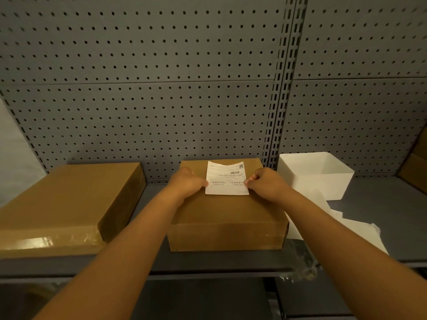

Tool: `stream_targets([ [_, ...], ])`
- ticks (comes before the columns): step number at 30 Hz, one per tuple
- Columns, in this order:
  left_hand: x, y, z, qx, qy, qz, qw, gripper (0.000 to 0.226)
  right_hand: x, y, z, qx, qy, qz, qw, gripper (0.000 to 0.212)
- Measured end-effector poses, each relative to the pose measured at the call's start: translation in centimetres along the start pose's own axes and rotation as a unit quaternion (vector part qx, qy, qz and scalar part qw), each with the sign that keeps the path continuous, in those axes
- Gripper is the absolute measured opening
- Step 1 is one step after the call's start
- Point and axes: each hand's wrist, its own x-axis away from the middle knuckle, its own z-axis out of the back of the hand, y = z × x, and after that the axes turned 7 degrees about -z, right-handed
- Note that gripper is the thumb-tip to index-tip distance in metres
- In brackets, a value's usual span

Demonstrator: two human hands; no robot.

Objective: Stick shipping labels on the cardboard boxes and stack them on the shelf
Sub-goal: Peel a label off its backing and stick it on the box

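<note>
A brown cardboard box (227, 215) stands on the grey shelf (208, 262) in the middle of the view. A white shipping label (227, 179) lies on its top, near the far edge, with its far end curling up a little. My left hand (188, 182) pinches the label's left edge and my right hand (265, 182) pinches its right edge. A second, larger cardboard box (69, 204), sealed with clear tape, lies on the shelf to the left with no label visible on it.
A white open bin (316, 174) stands at the back right of the shelf, with white backing papers (342, 222) strewn in front of it. Grey pegboard (161, 88) forms the back wall. Part of another cardboard box (416, 169) shows at the far right edge.
</note>
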Motion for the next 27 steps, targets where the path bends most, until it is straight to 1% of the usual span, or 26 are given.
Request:
stream_targets([
  [4,-0.2,0.1,0.0,-0.012,-0.001,0.009,1.0,0.033,-0.3,0.1,-0.2,0.015,-0.001,0.001,1.0,0.019],
  [6,-0.3,0.0,-0.1,-0.016,0.0,0.011,1.0,0.036,-0.4,0.1,-0.2,0.021,0.0,0.001,1.0,0.02],
  [11,-0.6,-0.3,-0.3,-0.024,0.009,0.01,1.0,0.027,-0.5,-0.1,-0.2,0.05,0.011,0.004,0.999,0.027],
  [16,-0.7,-0.2,-0.6,-0.031,0.021,0.007,0.999,0.033,-0.5,-0.2,-0.4,0.079,0.029,0.007,0.996,0.021],
  [17,-0.6,-0.2,-0.7,-0.034,0.022,0.005,0.999,0.032,-0.5,-0.2,-0.4,0.083,0.032,0.009,0.996,0.021],
  [19,-0.7,-0.2,-0.8,-0.038,0.028,0.004,0.999,0.02,-0.5,-0.2,-0.4,0.09,0.035,0.012,0.995,0.021],
  [21,-0.7,-0.2,-0.9,-0.051,0.037,0.004,0.998,0.026,-0.6,-0.2,-0.4,0.093,0.034,0.012,0.995,0.021],
  [23,-0.8,-0.2,-1.0,-0.063,0.042,-0.007,0.997,0.019,-0.6,-0.2,-0.4,0.093,0.034,0.011,0.995,0.021],
  [25,-1.0,-0.2,-1.0,-0.068,0.042,-0.003,0.997,0.032,-0.7,-0.2,-0.5,0.094,0.035,0.011,0.995,0.022],
  [27,-1.0,-0.2,-1.0,-0.076,0.045,-0.004,0.996,0.034,-0.7,-0.2,-0.5,0.096,0.037,0.011,0.995,0.023],
])
